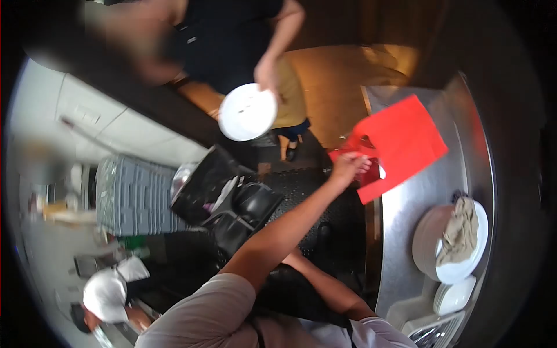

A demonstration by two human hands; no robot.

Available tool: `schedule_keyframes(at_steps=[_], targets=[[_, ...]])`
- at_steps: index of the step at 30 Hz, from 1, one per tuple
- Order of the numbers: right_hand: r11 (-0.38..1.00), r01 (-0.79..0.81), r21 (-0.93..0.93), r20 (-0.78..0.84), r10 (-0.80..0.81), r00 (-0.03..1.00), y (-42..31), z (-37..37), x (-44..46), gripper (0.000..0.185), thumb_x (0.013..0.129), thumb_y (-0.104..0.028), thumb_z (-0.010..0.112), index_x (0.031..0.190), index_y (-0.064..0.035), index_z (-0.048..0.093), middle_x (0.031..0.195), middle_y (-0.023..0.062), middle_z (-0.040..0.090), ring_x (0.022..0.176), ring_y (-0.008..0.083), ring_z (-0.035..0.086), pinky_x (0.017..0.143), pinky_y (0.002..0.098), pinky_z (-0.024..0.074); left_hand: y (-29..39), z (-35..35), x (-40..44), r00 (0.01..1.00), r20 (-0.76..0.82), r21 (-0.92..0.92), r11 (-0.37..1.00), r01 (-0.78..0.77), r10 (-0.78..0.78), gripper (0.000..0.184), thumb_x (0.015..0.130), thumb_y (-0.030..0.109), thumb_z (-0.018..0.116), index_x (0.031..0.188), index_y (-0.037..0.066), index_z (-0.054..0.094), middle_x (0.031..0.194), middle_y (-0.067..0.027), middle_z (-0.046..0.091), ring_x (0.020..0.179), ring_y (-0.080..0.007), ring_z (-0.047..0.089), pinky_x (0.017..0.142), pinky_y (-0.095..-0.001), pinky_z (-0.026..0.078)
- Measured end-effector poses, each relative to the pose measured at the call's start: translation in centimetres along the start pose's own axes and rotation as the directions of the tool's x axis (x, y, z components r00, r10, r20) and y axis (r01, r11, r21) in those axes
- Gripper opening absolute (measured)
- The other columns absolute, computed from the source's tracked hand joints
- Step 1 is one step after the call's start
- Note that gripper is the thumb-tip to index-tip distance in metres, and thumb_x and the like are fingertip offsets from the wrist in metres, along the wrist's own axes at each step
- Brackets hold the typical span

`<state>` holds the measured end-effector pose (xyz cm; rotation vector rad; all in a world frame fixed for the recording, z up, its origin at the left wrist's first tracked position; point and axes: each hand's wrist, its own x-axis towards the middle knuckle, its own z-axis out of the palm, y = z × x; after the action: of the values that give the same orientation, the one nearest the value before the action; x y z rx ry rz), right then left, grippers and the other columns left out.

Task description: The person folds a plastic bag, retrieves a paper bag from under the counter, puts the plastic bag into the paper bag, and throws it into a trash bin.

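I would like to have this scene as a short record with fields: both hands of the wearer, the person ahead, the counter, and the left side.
Left hand: closed on red bag
Right hand: partly hidden below left forearm; grip cannot be told
Person ahead: one hand on a white round dish
Steel counter: stacked white plates, crumpled cloth on top
Left side: grey containers, stacked
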<state>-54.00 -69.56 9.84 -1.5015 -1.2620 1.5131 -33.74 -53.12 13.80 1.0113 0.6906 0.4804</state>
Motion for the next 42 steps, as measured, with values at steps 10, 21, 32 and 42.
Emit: schedule_keyframes(at_steps=[10,21,32,42], targets=[[0.954,0.008,0.3,-0.045,0.005,0.999,11.1,2.4,0.2,0.063,0.09,-0.042,0.07,0.142,-0.0091,0.052,0.15,0.0128,0.047,0.138,0.0273,0.042,0.114,0.0395,0.033,-1.6,4.4,2.3,0.963,-0.251,-0.046,0.995,0.093,-0.102,0.022,0.098,0.023,0.06,0.112,0.006,0.062,0.106,-0.0076,0.065,0.099,-0.0196,0.064,0.084,-0.0345,0.053],[0.89,0.018,0.455,0.005,-0.023,1.0,10.9,-0.1,-0.7,0.053,0.097,-0.033,0.064,0.142,-0.0102,0.052,0.147,0.0084,0.05,0.136,0.0229,0.044,0.113,0.0375,0.034,-4.8,5.1,4.5,0.867,-0.431,-0.269,0.953,0.142,-0.251,0.021,0.09,0.012,0.07,0.109,0.009,0.063,0.096,-0.0045,0.067,0.081,-0.016,0.062,0.072,-0.0301,0.05],[0.812,-0.081,0.578,0.055,0.061,0.997,9.8,-1.8,-3.2,0.059,0.096,-0.038,0.065,0.145,-0.0113,0.049,0.152,0.0093,0.044,0.141,0.0236,0.038,0.115,0.0366,0.0299,-4.3,6.9,2.6,0.861,-0.485,-0.299,0.954,0.006,-0.157,0.041,0.085,0.003,0.074,0.122,0.003,0.057,0.11,-0.0089,0.065,0.098,-0.0198,0.063,0.079,-0.0325,0.055],[0.979,-0.173,0.11,0.069,0.166,0.984,14.4,1.0,-2.4,0.069,0.095,-0.052,0.056,0.149,-0.0111,0.042,0.156,0.0125,0.039,0.144,0.0279,0.035,0.115,0.0393,0.0322,-2.8,2.8,-0.4,0.909,-0.375,-0.559,0.827,-0.063,-0.184,0.01,0.092,0.01,0.07,0.093,0.01,0.06,0.096,-0.0053,0.068,0.087,-0.0177,0.066,0.077,-0.0319,0.057]])
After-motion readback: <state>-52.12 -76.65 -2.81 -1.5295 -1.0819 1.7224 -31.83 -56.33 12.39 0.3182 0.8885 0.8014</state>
